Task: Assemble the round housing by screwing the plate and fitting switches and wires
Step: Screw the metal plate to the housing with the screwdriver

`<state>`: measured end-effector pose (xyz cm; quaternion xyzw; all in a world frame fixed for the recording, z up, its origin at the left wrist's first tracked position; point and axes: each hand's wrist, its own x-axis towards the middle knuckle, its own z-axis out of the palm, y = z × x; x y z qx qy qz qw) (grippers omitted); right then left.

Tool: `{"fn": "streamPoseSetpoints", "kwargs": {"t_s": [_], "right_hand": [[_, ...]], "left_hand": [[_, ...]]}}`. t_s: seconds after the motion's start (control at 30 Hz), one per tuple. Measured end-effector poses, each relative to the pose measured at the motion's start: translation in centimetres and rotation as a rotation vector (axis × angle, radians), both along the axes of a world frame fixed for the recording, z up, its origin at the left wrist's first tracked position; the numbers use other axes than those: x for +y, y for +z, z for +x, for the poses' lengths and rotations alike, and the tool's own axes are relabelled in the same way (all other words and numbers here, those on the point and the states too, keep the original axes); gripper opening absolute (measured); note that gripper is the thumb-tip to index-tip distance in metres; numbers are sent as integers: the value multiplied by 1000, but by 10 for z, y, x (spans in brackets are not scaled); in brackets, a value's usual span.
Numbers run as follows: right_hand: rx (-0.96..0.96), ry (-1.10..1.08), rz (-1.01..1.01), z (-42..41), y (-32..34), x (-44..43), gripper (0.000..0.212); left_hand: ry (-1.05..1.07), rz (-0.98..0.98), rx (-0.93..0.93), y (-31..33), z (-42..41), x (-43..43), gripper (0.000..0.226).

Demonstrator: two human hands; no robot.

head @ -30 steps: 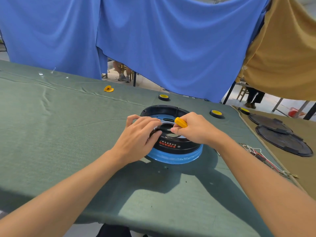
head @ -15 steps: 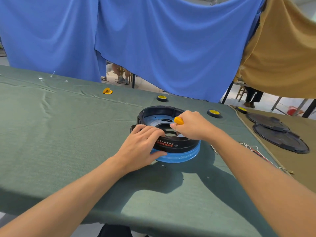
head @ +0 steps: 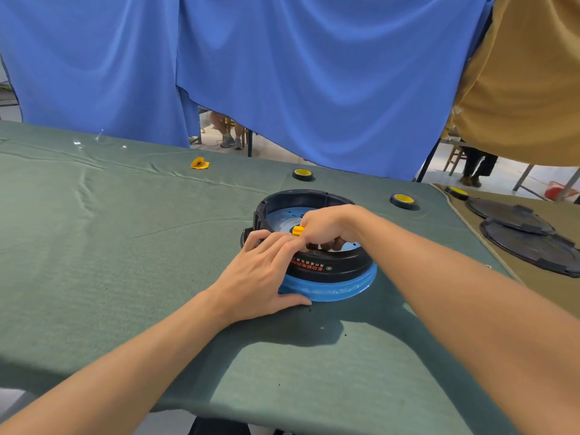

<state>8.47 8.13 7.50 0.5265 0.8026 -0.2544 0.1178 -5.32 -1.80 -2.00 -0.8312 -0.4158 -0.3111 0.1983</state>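
The round housing [head: 329, 268] is being steadied on the table [head: 125, 246] by the left grip [head: 260, 277], fingers laid flat over its near-left rim. Just beside them, inside the housing, a yellow-handled screwdriver [head: 297, 230] is being clasped in the curled right grip [head: 326, 226], its shaft being hidden.

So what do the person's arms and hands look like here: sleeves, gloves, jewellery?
The left hand and right hand are ungloved, no ring, watch or wristband visible. The left forearm and right forearm are bare to the frame edge, no sleeves.
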Motion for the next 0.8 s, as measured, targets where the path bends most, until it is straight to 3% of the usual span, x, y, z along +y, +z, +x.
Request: {"fn": "streamPoseSetpoints", "kwargs": {"t_s": [0.23,0.4,0.53,0.67,0.8], "right_hand": [[33,-37,-62,2,7,5,23],[41,-32,-91,8,13,2,17],[63,-15,-60,12,13,-3,13],[74,2,74,16,14,-7,19],[244,-126,401,39,15,-9,30]], "left_hand": [[-2,60,39,12,1,2,87],[15,110,178,22,2,1,84],[23,97,112,23,6,-3,80],[55,72,85,20,12,-4,77],[92,65,64,15,27,-5,72]]}}
